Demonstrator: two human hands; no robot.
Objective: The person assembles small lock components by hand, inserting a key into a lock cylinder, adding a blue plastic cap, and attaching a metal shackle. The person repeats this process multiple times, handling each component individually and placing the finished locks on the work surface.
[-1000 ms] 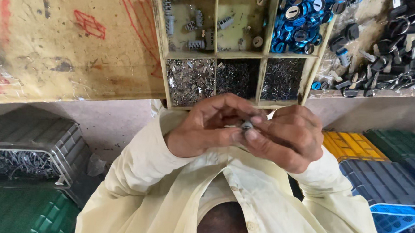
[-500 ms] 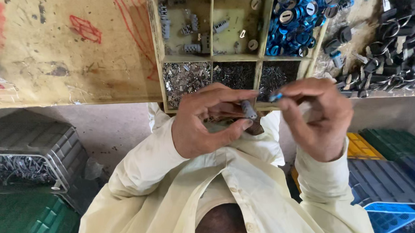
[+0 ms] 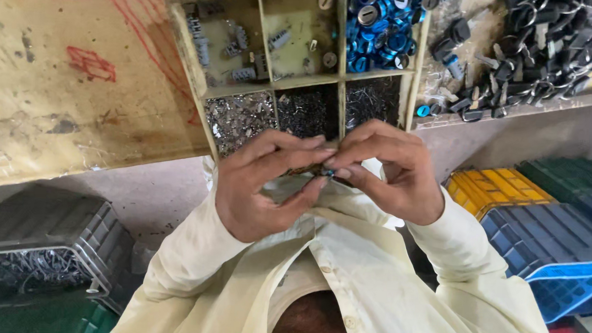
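My left hand point(image 3: 261, 188) and my right hand point(image 3: 393, 171) meet fingertip to fingertip in front of my chest. Between them they pinch a small dark metal part point(image 3: 315, 169) with a bit of blue at one end; fingers hide most of it. Just beyond the hands lies a wooden compartment tray point(image 3: 342, 78) on the worn bench. Its near cells hold tiny silvery and dark metal pieces point(image 3: 238, 116), and a far cell holds round blue caps point(image 3: 384, 26). My cream shirt sleeves fill the bottom of the view.
A heap of black key-like parts point(image 3: 538, 51) lies on the bench at the right. Below the bench stand yellow point(image 3: 497, 187), blue point(image 3: 555, 248) and green point(image 3: 579, 174) plastic crates at the right, and a grey crate point(image 3: 43, 227) with metal bits at the left.
Half a second ago my right hand was lifted apart with a blue-tipped piece near the tray. Now both hands have come back together on the small part.
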